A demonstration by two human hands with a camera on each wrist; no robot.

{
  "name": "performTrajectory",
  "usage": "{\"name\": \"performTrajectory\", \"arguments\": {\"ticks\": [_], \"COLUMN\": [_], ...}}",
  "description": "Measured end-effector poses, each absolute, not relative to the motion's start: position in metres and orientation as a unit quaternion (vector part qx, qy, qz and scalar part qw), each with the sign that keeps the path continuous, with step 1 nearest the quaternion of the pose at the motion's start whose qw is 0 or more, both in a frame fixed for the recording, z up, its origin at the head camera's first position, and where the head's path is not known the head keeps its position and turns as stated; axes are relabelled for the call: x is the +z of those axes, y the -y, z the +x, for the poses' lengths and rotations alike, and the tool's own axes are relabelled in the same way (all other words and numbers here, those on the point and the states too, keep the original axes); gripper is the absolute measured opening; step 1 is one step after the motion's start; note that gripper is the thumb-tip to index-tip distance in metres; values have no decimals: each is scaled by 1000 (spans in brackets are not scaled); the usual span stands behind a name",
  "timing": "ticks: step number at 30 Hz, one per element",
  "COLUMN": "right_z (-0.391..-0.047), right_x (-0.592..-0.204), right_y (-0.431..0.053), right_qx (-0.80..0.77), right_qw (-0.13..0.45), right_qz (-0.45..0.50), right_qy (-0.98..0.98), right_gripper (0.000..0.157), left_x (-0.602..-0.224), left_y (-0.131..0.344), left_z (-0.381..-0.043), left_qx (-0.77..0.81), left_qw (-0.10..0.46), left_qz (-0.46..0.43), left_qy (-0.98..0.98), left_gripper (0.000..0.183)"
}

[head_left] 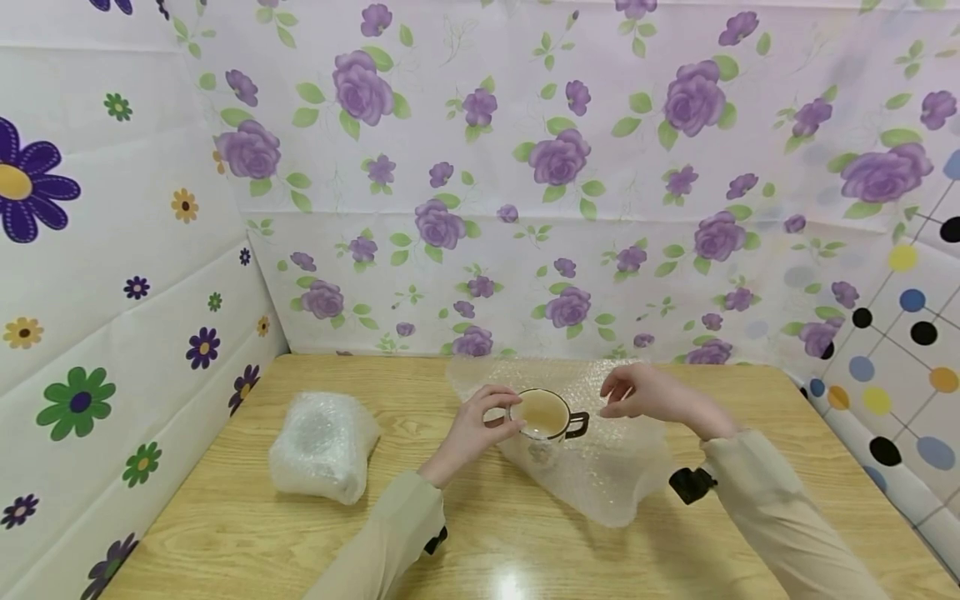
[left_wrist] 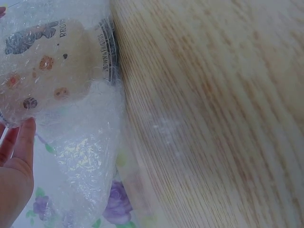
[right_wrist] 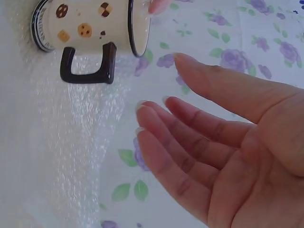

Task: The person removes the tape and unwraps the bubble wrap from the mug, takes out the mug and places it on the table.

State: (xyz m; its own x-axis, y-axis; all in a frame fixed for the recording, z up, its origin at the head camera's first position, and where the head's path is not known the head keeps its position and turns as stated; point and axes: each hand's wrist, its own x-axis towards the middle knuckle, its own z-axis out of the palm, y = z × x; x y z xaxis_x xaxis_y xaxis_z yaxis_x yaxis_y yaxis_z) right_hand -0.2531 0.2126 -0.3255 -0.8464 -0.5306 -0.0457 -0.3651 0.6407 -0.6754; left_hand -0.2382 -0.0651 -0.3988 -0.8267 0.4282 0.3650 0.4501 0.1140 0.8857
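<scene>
We've one bundle (head_left: 322,446) wrapped, left hand (head_left: 477,423) gripping the mug (head_left: 542,416), bubble wrap (head_left: 611,471) up one side, the rest apparently to go, right hand (head_left: 651,394) loosely open, empty.

A plain, pale beige fabric left sleeve (head_left: 386,537) and a matching pale beige fabric right sleeve (head_left: 783,508) run to the wrists, softly creased. A small black block (head_left: 436,541) shows below the left cuff, a black angular block (head_left: 692,485) beside the right.
</scene>
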Motion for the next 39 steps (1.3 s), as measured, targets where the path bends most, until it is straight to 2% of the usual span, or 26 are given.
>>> {"name": "performTrajectory", "arguments": {"ticks": [15,27,33,39], "right_z": [-269,-281,-283,-272], "right_x": [-348,-379,-391,-387], "right_y": [-183,-180,-182,-180], "right_qx": [-421,-493,-498,-528], "right_qw": [59,5,-3,14], "right_qz": [-239,-232,-228,-235], "right_qy": [-873,-838,-836,-816], "right_gripper": [22,20,22,22], "left_x": [-402,-402,-403,-403], "left_y": [66,66,65,66], "left_z": [-240,-240,-241,-241], "left_qx": [-602,-600,-600,-598], "left_qw": [5,9,14,13], "left_qz": [-294,-294,-292,-291], "left_qy": [743,744,745,747], "left_gripper": [32,31,30,30]}}
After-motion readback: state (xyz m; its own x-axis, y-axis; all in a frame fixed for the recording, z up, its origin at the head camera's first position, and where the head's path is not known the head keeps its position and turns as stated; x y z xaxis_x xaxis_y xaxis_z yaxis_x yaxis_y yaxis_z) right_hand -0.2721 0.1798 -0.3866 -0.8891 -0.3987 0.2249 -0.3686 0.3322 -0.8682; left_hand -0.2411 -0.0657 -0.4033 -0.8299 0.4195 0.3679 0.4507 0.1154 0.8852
